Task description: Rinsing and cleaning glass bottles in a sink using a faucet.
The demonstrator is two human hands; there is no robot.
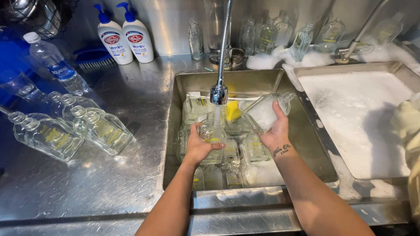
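Forearms cut off below; left hand [199, 146] grips a bottle [213, 131] under the tap, right hand [275, 131] clasps a soapy bottle [264, 111].

Tabletop: a stainless steel tabletop [131, 175], wet and shiny, with two sinks set into it.
Left front: a cluster of clear glass bottles [70, 126] lying on their sides, touching one another, yellow print on their faces.
Left back: a plastic water bottle [54, 63] with a blue label, tilted, beside a blue scrub brush [92, 59].
Back: two white pump bottles [124, 37] with blue pumps, upright, side by side against the steel wall.
Back middle: one small glass bottle [195, 41] standing upright near the tap's base.
Back right: a row of upright glass bottles [280, 35], white foam [271, 59] heaped around their feet.
Front right rim: patches of foam.
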